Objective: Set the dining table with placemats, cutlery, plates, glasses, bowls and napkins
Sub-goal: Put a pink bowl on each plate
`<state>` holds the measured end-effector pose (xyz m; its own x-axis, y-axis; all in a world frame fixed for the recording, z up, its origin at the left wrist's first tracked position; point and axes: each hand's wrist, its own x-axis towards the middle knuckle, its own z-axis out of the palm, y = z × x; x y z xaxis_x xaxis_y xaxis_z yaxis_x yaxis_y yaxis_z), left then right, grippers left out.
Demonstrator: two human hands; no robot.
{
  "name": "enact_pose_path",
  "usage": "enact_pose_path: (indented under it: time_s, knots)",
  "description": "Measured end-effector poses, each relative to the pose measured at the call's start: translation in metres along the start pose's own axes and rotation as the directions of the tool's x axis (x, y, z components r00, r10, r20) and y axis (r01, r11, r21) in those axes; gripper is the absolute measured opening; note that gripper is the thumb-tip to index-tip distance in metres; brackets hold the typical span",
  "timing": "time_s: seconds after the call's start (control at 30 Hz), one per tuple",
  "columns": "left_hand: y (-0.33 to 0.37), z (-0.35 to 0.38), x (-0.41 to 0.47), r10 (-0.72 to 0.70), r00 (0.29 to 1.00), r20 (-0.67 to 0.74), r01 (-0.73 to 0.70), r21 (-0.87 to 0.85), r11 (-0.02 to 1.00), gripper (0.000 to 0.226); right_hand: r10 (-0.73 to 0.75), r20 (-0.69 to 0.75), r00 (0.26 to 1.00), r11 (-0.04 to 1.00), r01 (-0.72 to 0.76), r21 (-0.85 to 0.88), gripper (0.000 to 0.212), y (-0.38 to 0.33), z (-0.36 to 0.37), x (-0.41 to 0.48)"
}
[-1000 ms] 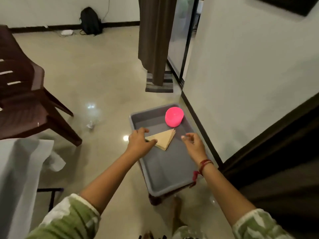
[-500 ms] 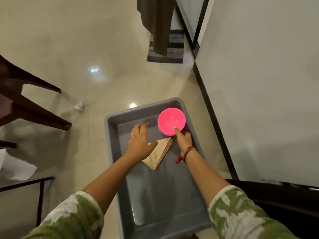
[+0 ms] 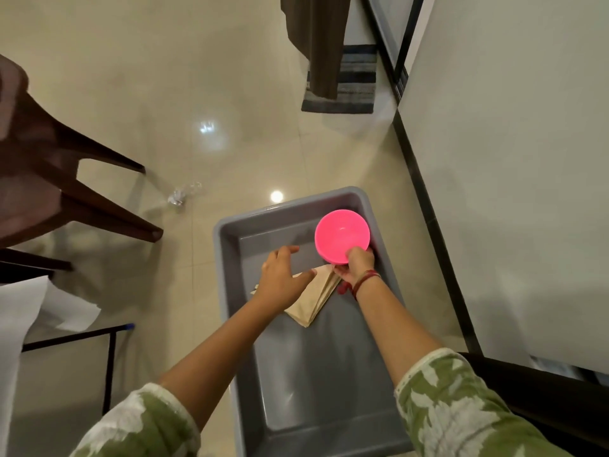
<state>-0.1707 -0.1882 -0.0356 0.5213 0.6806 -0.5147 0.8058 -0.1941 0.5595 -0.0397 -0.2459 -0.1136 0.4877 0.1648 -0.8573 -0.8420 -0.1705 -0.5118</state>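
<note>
A grey plastic tub (image 3: 230, 245) stands on the floor below me. In its far right corner a pink bowl (image 3: 341, 234) is tipped up, and my right hand (image 3: 357, 263) grips its near rim with curled fingers. A stack of folded beige napkins (image 3: 318, 298) lies on the tub's floor. My left hand (image 3: 281, 275) hovers over the napkins' left part with fingers spread and relaxed; whether it touches them is unclear.
A dark brown chair (image 3: 49, 192) stands at the left. A white cloth over a black frame (image 3: 19, 321) fills the lower left. A white wall with dark skirting (image 3: 428, 209) runs along the right. A striped mat (image 3: 349, 84) and crumpled wrapper (image 3: 178, 196) lie on the floor.
My view has dropped toward the tub. My right hand reached the pink bowl, closed on its rim and tipped it up. My left hand stayed over the napkins.
</note>
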Motion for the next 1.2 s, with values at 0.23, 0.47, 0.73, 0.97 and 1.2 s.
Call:
enact_pose_path:
  time_s: [0.23,0.47,0.73,0.97,1.2]
  knots:
    - [0.003,-0.008,-0.02,0.005,0.995,-0.104,-0.037,-0.3,0.953,0.056,-0.182,0.07,0.981,0.983,0.182,-0.003,0.057,-0.003,-0.033,-0.042]
    - [0.025,-0.013,-0.039,0.053,0.995,0.087,0.006,-0.565,0.825,0.088,-0.349,0.194,0.917,0.911,0.381,-0.158,0.057,-0.016,-0.058,-0.099]
    - [-0.009,-0.039,-0.109,0.269,0.951,0.152,-0.05,-0.783,0.62,0.109,-0.078,0.484,0.872,0.897,0.273,-0.347,0.031,-0.009,-0.069,-0.204]
    - [-0.128,-0.114,-0.256,0.368,0.915,-0.165,-0.371,-0.701,0.608,0.103,0.119,0.636,0.763,0.685,0.401,-0.609,0.018,0.079,-0.031,-0.336]
    - [-0.246,-0.163,-0.418,0.119,0.915,-0.384,-0.397,-0.816,0.421,0.105,-0.172,0.889,0.424,0.526,0.803,-0.281,0.05,0.207,0.037,-0.479]
